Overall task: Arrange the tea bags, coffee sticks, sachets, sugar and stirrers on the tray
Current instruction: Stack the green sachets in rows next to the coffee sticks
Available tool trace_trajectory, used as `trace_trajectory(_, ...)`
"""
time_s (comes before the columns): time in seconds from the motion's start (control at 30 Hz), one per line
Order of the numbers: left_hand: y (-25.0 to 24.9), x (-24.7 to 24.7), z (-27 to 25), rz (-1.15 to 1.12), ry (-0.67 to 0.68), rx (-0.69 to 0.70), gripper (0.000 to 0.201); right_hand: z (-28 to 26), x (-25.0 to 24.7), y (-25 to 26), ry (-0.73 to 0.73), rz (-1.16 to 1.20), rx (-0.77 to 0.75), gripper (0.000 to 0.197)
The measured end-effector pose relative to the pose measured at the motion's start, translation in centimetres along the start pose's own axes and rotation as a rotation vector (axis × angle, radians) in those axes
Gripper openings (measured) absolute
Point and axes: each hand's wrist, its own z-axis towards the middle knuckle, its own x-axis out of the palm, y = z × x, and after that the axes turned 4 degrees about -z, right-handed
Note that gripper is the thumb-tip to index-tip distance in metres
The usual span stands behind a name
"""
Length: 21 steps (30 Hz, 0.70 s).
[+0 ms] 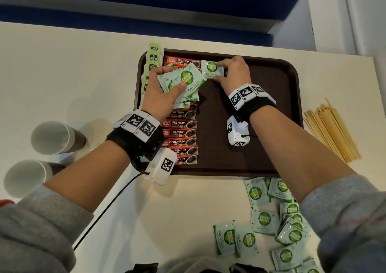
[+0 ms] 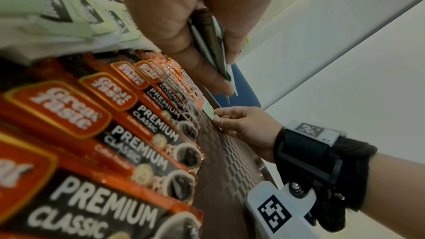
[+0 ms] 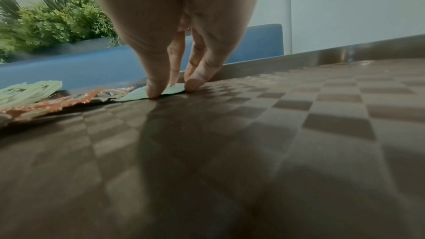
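So the left hand [image 1: 161,97] has thumb and fingers curled around a fanned bunch of pale green sugar sachets [image 1: 180,82], held over the column of red coffee sticks [image 1: 183,133] on the dark brown plastic tray [image 1: 261,114]. The right hand [image 1: 234,71] pinches one green sugar sachet [image 1: 212,69] with its fingertips [image 3: 153,91], lying flat on the tray floor just beside the top coffee stick. More loose sachets [image 1: 271,220] sit on the white table [image 1: 73,80] near the tray, wooden stirrers [image 1: 332,130] to its right.

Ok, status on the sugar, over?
Left hand grips a sugar sachet stack. Right hand pinches one sachet flat on the tray beside the coffee sticks. More sachets, stirrers off-tray. Nothing blocking.
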Motion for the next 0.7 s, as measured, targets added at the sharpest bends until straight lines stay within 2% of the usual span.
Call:
trace_trajectory(0.23,0.1,0.0,0.0,-0.002,-0.003,-0.006,0.034,-0.1,-0.2,0.2,-0.007,0.02,-0.001,0.042)
trace_trajectory(0.43,0.0,0.3,-0.2,-0.003,-0.008,-0.009,0.037,-1.2,-1.1,1.0,-0.088,0.114,-0.062,0.033)
trace_trajectory(0.53,-0.2,0.4,-0.5,-0.004,0.0,-0.01,0.038,-2.2,-2.0,1.8,0.016,0.285,-0.086,0.035)
trace_trajectory(0.7,-0.4,0.4,-1.0,0.053,0.012,0.005,0.042,-3.2,-2.5,2.4,0.197,0.412,-0.174,0.021)
